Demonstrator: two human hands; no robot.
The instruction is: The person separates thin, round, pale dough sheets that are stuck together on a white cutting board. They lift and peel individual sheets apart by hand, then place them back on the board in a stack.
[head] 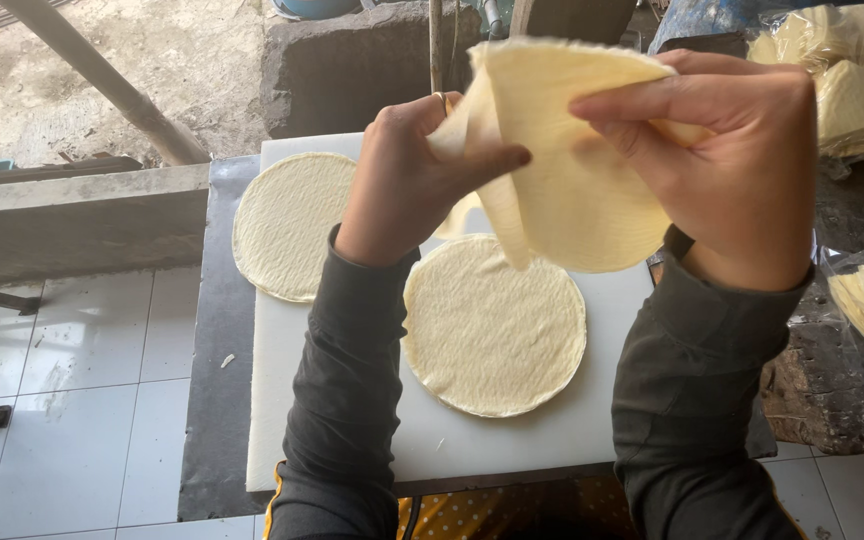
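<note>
I see left hand (402, 180) and right hand (722, 170) pinching a thin dough sheet (572, 170), seemingly peeling layers apart, above two round stacks (497, 325) on white board (352, 400).

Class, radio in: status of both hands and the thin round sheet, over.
Left hand and right hand both grip one folded sheet, lifted. Two round stacks flat on white board below. Nothing blocking.

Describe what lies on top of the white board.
Two round pale wrappers lie flat on the white board: one at the left, one in the middle. The raised hands and lifted wrapper hide the board's far part.
</note>
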